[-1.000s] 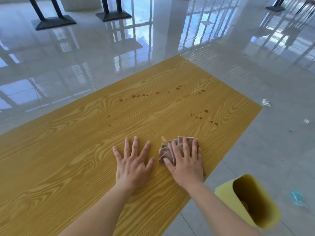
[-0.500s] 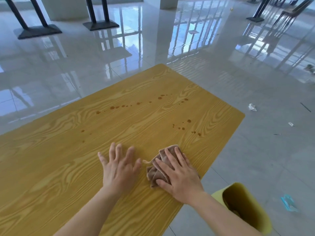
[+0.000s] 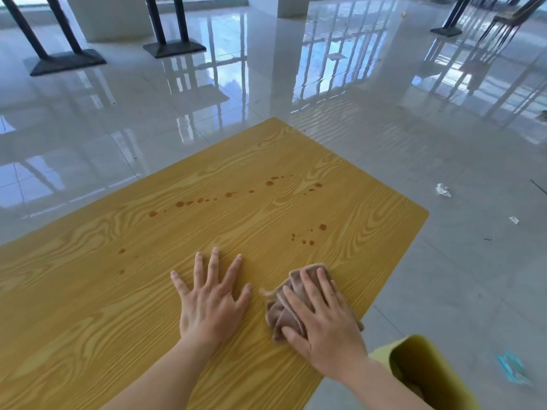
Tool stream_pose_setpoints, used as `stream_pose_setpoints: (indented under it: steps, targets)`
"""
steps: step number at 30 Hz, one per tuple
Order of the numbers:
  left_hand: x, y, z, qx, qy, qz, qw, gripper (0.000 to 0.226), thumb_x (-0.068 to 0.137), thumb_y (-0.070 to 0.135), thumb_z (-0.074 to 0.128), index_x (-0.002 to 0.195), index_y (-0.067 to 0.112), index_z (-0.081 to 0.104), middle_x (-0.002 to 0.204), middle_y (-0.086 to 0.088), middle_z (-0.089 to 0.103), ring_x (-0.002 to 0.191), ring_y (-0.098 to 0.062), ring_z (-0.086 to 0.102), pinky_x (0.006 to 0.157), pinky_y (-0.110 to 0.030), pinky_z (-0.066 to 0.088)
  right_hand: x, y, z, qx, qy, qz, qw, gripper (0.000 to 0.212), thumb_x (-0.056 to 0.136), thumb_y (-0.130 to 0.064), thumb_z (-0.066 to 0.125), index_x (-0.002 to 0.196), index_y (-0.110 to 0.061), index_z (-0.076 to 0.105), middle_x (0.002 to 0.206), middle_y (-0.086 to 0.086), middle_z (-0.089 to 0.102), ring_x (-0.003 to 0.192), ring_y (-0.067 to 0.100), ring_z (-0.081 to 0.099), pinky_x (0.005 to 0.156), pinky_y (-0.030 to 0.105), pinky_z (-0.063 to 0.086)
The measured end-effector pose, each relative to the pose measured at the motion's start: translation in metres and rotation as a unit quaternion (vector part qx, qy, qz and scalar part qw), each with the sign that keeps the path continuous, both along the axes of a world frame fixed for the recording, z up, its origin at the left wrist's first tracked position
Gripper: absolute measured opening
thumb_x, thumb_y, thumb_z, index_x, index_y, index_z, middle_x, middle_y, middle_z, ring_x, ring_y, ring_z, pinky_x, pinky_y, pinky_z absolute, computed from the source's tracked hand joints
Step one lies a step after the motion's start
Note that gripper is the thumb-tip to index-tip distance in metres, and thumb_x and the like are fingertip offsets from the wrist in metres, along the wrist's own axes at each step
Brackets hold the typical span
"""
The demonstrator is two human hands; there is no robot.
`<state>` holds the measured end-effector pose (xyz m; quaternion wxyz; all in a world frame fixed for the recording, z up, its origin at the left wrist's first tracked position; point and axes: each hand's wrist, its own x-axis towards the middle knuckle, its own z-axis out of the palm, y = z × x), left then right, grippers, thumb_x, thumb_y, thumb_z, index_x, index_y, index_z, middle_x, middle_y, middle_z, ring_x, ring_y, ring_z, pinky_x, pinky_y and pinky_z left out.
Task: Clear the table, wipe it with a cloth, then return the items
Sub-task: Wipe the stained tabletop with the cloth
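Your yellow wood-grain bench (image 3: 88, 291) fills the lower left of the view, its far corner pointing to about 12 o'clock. A trail of small brown droplet stains (image 3: 204, 200) runs across it from 10 o'clock toward 1 o'clock, with a second small cluster of stains (image 3: 309, 236) just past your fingers at 1 o'clock.

Your left hand (image 3: 211, 303) lies flat on the bare bench at 6 o'clock, palm down, fingers spread, holding nothing. Just beside it, without touching, your right hand (image 3: 321, 316) presses palm-down on a crumpled brownish-pink cloth (image 3: 282, 310), fingers splayed over the folds; the hand pins the cloth to the bench rather than closing around it. The cloth sits near the bench's right edge at 5 o'clock, a frayed corner sticking out toward your left thumb.

Below your right forearm, off the bench at 4 o'clock, stands a yellow-green plastic bin (image 3: 438, 377). On the glossy grey tiled floor (image 3: 444, 276) at 3 o'clock lie small scraps of white litter (image 3: 443, 190).
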<state>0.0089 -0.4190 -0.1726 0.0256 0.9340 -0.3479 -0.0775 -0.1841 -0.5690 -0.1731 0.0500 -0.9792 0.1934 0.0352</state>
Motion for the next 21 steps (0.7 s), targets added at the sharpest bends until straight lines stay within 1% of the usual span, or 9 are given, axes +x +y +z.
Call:
stream_pose_setpoints:
  steps: [2,3,5,8,10,12,15,18,21]
  targets:
    - [0.001,0.0,0.0,-0.002,0.001,0.005,1.0,0.069,0.087,0.076,0.003,0.151,0.051,-0.005,0.166,0.001,-0.01,0.149,-0.027,-0.022,0.112,-0.07,-0.01,-0.004,-0.019,0.004,-0.008,0.0,0.035,0.999,0.071,0.091,-0.075,0.026,0.154,-0.043,0.016,0.166,0.002,0.003,0.152,0.03,-0.009,0.119,0.052,0.013]
    - [0.001,-0.001,0.001,-0.005,0.002,0.007,1.0,0.069,0.087,0.077,0.004,0.151,0.052,-0.004,0.166,0.002,-0.01,0.149,-0.027,-0.022,0.112,-0.069,-0.01,0.0,-0.038,0.004,-0.021,0.01,0.012,1.0,0.074,0.09,-0.078,0.022,0.154,-0.043,0.012,0.166,0.003,0.0,0.151,0.03,-0.012,0.12,0.053,0.012]
    - [0.0,-0.001,0.0,-0.013,0.002,0.008,1.0,0.069,0.088,0.077,0.006,0.151,0.052,-0.002,0.166,0.003,-0.01,0.149,-0.025,-0.023,0.112,-0.068,-0.011,0.018,-0.083,0.005,-0.022,0.054,-0.108,0.992,0.081,0.085,-0.082,0.006,0.155,-0.042,-0.001,0.165,0.005,-0.01,0.149,0.033,-0.018,0.121,0.054,0.004]
    - [0.0,-0.001,0.0,-0.021,0.005,0.014,1.0,0.068,0.088,0.077,0.009,0.151,0.053,0.0,0.166,0.004,-0.009,0.149,-0.023,-0.022,0.113,-0.067,-0.013,0.051,-0.109,0.007,-0.001,0.061,-0.279,0.958,0.086,0.082,-0.08,-0.002,0.156,-0.037,0.0,0.165,0.01,-0.005,0.149,0.041,-0.012,0.12,0.056,0.001]
    - [0.0,0.0,0.001,-0.021,0.006,0.015,1.0,0.068,0.088,0.077,0.009,0.151,0.053,0.002,0.166,0.004,-0.006,0.15,-0.023,-0.02,0.114,-0.066,-0.012,0.061,-0.083,0.006,0.004,0.054,-0.243,0.969,0.083,0.085,-0.078,0.002,0.156,-0.035,0.0,0.165,0.009,-0.008,0.148,0.042,-0.014,0.12,0.056,-0.001]
    - [0.0,0.0,0.003,-0.017,0.006,0.017,1.0,0.069,0.088,0.077,0.008,0.151,0.053,0.002,0.166,0.004,-0.006,0.15,-0.024,-0.019,0.114,-0.067,-0.011,0.048,-0.04,0.003,0.003,0.024,-0.121,0.992,0.077,0.09,-0.076,0.01,0.156,-0.038,0.002,0.165,0.006,-0.011,0.148,0.038,-0.018,0.12,0.055,-0.002]
    - [0.0,-0.002,0.004,-0.027,0.005,0.018,0.999,0.068,0.087,0.077,0.009,0.151,0.054,0.005,0.166,0.004,-0.002,0.151,-0.024,-0.015,0.114,-0.067,-0.01,0.011,-0.018,0.003,0.007,0.01,0.008,1.0,0.07,0.093,-0.075,0.018,0.155,-0.041,0.015,0.166,0.002,0.0,0.151,0.031,-0.011,0.12,0.053,0.01]
    - [0.0,-0.002,0.001,-0.031,0.003,0.019,0.999,0.068,0.088,0.077,0.011,0.152,0.053,0.006,0.166,0.004,-0.001,0.151,-0.024,-0.016,0.114,-0.067,-0.011,0.016,-0.062,0.002,-0.029,0.03,-0.046,0.998,0.075,0.091,-0.076,0.009,0.156,-0.038,0.009,0.166,0.004,-0.002,0.151,0.032,-0.012,0.121,0.053,0.01]
    - [0.0,-0.001,0.002,-0.035,0.001,0.018,0.999,0.067,0.089,0.076,0.01,0.152,0.053,0.006,0.166,0.004,-0.001,0.151,-0.024,-0.017,0.114,-0.067,-0.012,0.062,-0.094,0.009,0.017,0.062,-0.226,0.972,0.078,0.088,-0.076,0.004,0.155,-0.037,-0.006,0.165,0.007,-0.012,0.148,0.038,-0.018,0.121,0.054,-0.001]
